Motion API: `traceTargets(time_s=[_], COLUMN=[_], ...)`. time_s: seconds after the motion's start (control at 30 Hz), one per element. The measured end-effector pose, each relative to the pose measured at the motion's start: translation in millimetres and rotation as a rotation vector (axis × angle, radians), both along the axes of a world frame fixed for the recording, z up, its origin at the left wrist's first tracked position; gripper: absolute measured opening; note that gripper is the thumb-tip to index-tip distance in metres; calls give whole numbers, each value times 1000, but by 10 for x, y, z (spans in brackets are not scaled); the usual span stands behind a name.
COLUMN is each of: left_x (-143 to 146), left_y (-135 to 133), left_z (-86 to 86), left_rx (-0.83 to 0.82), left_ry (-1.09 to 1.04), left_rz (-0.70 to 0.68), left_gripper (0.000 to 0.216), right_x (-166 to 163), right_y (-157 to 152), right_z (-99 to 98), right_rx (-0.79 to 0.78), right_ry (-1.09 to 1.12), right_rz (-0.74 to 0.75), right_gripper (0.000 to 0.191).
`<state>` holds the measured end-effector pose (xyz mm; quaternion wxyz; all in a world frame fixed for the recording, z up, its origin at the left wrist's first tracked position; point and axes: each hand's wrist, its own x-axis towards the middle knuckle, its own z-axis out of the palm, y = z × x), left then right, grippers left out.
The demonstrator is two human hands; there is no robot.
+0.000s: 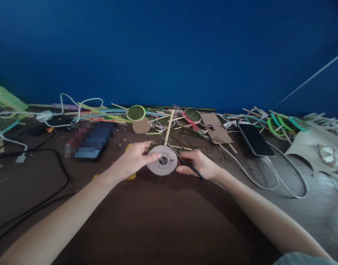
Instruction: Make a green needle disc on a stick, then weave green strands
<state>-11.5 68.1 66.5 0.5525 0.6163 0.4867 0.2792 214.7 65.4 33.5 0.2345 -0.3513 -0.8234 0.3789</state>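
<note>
My left hand [135,159] pinches the left edge of a round pale disc [162,164] with a dark printed centre, held just above the brown table [163,221]. A thin wooden stick [169,127] rises from behind the disc's top. My right hand [198,163] is closed round a slim dark tool [185,162], perhaps scissors, whose tip lies at the disc's upper right edge.
Behind the hands lies a heap of sticks, coloured strips, green woven discs [135,112] and cardboard scraps [217,129]. A phone [254,139] with white cable [279,180] lies right; another phone [88,151] and black cables [47,191] lie left. A blue wall stands behind.
</note>
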Motion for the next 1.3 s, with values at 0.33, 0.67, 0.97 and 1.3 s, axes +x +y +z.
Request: traceTargets(time_s=[0.33,0.67,0.97,1.3], left_x=[-24,-38,-32,-44], left_y=[22,35,33,46], left_z=[-16,-12,16,-10], left_rx=[-35,-88,-88,-81], left_ry=[-22,5,12,5], left_rz=[-11,-92,-87,-92], left_gripper=[26,23,23,24], right_x=[4,-15,-11,11], right_y=[-6,4,2,10], right_z=[-7,38,31,24], right_rx=[11,40,63,50], right_ry=[-41,-29,-30,-59], right_rz=[-51,53,53,37], right_gripper=[34,33,34,34])
